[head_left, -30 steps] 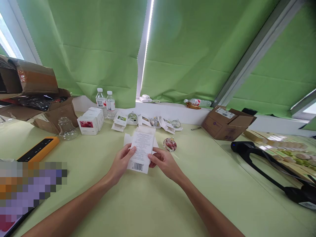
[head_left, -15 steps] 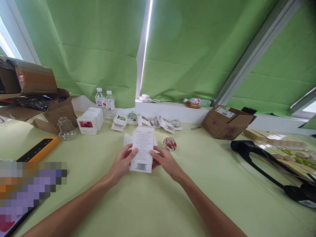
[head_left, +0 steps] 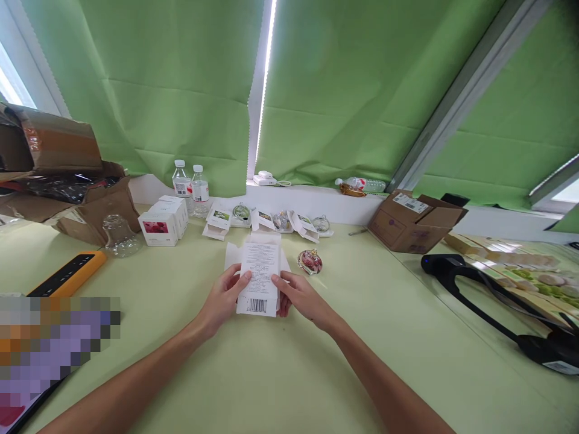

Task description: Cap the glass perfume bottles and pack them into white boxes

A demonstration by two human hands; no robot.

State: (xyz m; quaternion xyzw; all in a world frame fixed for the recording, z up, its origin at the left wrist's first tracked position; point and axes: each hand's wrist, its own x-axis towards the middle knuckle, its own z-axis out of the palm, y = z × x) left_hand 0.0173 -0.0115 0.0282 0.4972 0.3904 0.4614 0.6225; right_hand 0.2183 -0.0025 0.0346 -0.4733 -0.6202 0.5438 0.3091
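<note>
A pale yellow-green table (head_left: 280, 374) runs up to a wall of green curtains (head_left: 181, 90). Near its middle a white carton (head_left: 259, 276), flaps open and barcode toward the viewer, is gripped from both sides: the left hand (head_left: 222, 298) clasps its left edge with the thumb on the printed face, and the right hand (head_left: 302, 298) pinches its right edge. Just right of the carton lies a round pink ornament (head_left: 310, 262). Behind the carton stands a row of small open boxes (head_left: 271, 220); further left of it are closed white boxes (head_left: 163, 222) and two water bottles (head_left: 190, 187). Well right of the carton sits a brown cardboard box (head_left: 409, 222).
</note>
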